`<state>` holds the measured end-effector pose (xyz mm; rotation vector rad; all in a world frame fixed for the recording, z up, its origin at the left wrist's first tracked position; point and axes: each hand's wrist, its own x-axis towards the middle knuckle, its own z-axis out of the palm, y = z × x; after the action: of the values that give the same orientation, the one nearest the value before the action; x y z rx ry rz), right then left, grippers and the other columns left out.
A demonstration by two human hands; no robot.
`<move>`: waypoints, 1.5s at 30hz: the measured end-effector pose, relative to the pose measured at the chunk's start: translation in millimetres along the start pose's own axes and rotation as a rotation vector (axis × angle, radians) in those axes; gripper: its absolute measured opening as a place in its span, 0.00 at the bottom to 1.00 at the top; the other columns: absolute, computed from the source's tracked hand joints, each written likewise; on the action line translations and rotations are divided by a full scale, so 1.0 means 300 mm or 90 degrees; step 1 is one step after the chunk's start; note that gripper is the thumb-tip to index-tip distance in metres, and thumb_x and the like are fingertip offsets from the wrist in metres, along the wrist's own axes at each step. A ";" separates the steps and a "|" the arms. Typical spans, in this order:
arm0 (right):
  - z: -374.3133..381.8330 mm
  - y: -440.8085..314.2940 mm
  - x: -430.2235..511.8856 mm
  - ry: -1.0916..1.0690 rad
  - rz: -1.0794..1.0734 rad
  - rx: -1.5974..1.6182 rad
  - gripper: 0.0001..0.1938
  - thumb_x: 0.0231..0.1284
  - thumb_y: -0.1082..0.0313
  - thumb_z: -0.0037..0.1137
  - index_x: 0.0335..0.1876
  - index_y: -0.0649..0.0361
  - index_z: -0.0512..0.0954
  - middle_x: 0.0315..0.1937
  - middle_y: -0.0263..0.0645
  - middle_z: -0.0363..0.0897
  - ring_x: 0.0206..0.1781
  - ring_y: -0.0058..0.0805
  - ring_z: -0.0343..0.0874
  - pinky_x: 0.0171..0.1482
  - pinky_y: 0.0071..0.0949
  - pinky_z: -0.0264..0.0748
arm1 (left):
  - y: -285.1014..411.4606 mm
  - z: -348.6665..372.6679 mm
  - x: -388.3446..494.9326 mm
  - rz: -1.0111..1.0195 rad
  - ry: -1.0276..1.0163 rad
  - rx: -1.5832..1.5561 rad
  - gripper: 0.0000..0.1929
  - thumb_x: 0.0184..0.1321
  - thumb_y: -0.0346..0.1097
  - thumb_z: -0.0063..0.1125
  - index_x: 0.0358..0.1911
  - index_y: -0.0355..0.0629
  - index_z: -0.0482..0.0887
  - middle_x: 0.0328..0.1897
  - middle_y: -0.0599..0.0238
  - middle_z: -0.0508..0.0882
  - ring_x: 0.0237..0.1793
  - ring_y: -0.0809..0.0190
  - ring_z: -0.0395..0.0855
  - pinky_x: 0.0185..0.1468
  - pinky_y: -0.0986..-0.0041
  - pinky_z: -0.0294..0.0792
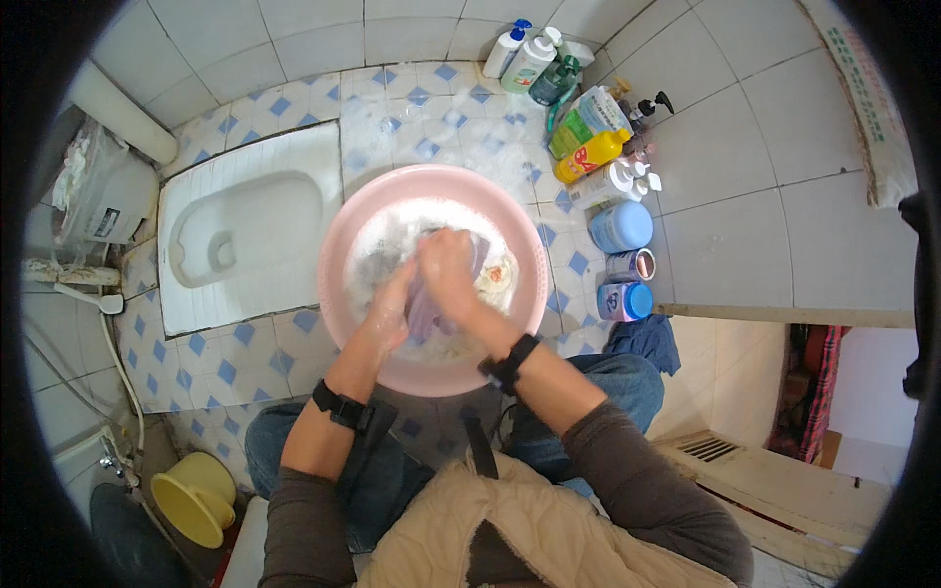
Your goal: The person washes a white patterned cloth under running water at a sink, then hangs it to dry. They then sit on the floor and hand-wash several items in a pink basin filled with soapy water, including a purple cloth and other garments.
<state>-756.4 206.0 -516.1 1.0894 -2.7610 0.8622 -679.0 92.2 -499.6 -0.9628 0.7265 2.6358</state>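
Note:
A round pink plastic basin [434, 381] stands on the floor before me, with foamy water [375, 242] inside. Over it, my right hand [448, 268] is closed on a wet lilac cloth [423, 312], its fingers blurred. My left hand [391, 305] grips the left side of the same cloth, slightly lower and close to the right. Part of the cloth shows beyond my right knuckles; the rest is hidden under my hands and in the suds. To the right in the basin lies a whitish fabric piece [498, 279] with an orange patch.
A white squat toilet [246, 228] is set in the floor left of the basin. Along the right wall stand several bottles, including a yellow bottle [592, 156], and a blue-lidded tub [625, 301]. A yellow bucket [192, 500] sits at lower left. Foam lies on the patterned tiles [456, 117].

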 end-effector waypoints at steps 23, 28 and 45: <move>-0.022 0.088 0.010 -0.739 0.108 -0.174 0.50 0.61 0.32 0.59 0.82 0.53 0.57 0.81 0.54 0.54 0.83 0.66 0.48 0.75 0.75 0.48 | 0.021 -0.100 0.065 0.324 0.260 1.301 0.29 0.64 0.30 0.59 0.71 0.46 0.75 0.70 0.48 0.80 0.67 0.42 0.77 0.68 0.54 0.71; -0.109 0.155 0.072 -0.601 -0.042 0.068 0.52 0.43 0.47 0.80 0.76 0.59 0.66 0.66 0.55 0.75 0.73 0.55 0.70 0.75 0.56 0.59 | 0.143 0.027 -0.053 0.370 0.049 0.836 0.20 0.60 0.35 0.70 0.55 0.36 0.85 0.48 0.55 0.90 0.51 0.53 0.87 0.59 0.62 0.76; -0.189 -0.219 -0.188 0.090 0.077 0.292 0.27 0.63 0.58 0.70 0.62 0.67 0.77 0.66 0.52 0.74 0.65 0.49 0.77 0.66 0.49 0.74 | 0.007 0.015 -0.075 0.215 -0.216 -0.047 0.28 0.74 0.52 0.56 0.69 0.41 0.73 0.67 0.61 0.78 0.64 0.57 0.78 0.67 0.63 0.71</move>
<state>-680.2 230.8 -450.5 0.8662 -2.5974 1.5783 -665.4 91.5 -481.1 -0.4120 0.7661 3.0268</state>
